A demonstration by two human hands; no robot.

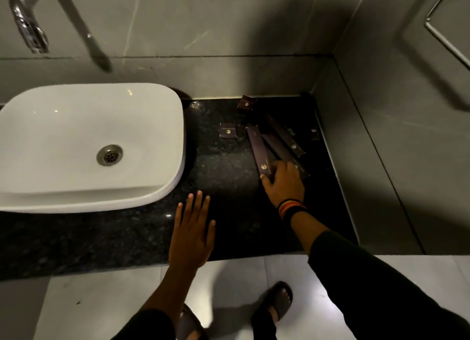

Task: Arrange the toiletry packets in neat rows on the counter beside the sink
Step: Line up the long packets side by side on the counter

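Note:
Dark purple toiletry packets with gold logos lie scattered on the black granite counter (223, 187) to the right of the white sink (89, 146). My right hand (282, 182) grips the near end of a long packet (258, 149); two more long packets (284, 138) lie slanted beside it, overlapping. A small square packet (228, 134) sits alone to the left, another small one (246, 103) leans near the back wall, and one (314, 133) stands at the right wall. My left hand (193, 235) hovers flat and open over the counter's front edge, holding nothing.
A chrome tap (28, 26) juts from the grey tiled wall above the sink. A grey wall bounds the counter on the right, with a metal rail (442, 34) higher up. Below the counter edge are pale floor tiles and my feet in dark sandals (277, 301).

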